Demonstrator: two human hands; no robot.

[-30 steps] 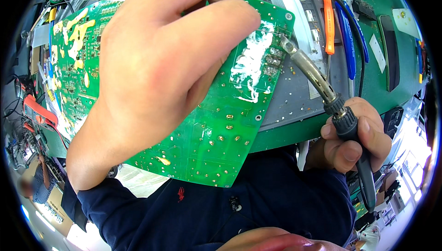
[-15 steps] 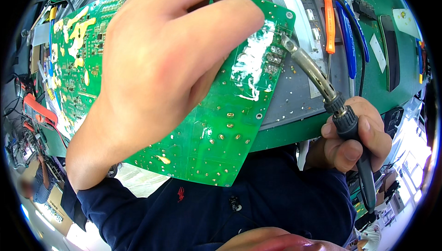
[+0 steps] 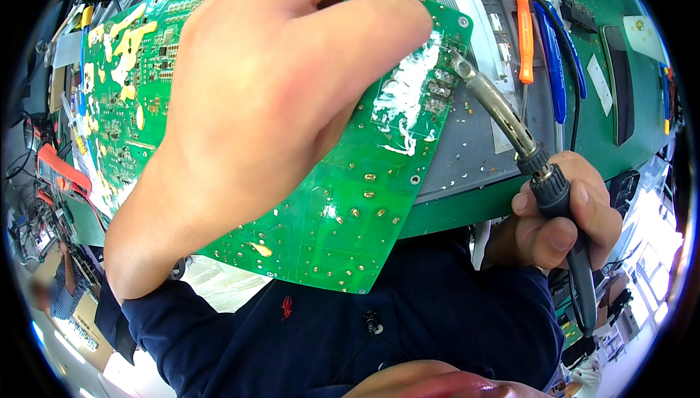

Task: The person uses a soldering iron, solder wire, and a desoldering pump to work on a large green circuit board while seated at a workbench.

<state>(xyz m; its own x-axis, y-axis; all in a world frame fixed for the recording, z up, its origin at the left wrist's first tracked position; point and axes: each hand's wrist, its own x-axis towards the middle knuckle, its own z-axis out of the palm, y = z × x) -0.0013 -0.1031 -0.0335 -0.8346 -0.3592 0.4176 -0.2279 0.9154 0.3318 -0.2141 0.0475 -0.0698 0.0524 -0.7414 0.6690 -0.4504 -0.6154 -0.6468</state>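
My left hand [image 3: 270, 99] reaches across a large green circuit board [image 3: 343, 241], its fingers curled and the thumb pointing right. What its fingertips pinch is hidden. White paste [image 3: 402, 99] is smeared on the board beside the thumb, next to a row of silvery solder pads [image 3: 439, 88]. My right hand [image 3: 569, 215] grips a soldering iron [image 3: 507, 119] by its dark handle. The iron slants up and left, its tip at the board's right edge near the top pads; whether it touches I cannot tell. Yellowish glue blobs [image 3: 130, 48] dot the board's left part.
Right of the board lie an orange-handled screwdriver [image 3: 524, 37], a blue-handled tool [image 3: 552, 66] and a black cable. A dark flat bar [image 3: 617, 84] rests on the green mat further right. A red-cased device [image 3: 62, 172] is at the left. A person [image 3: 65, 288] is in the left background.
The board and my left hand have shifted slightly right. The iron has moved a little to the right and down, staying near the pads.
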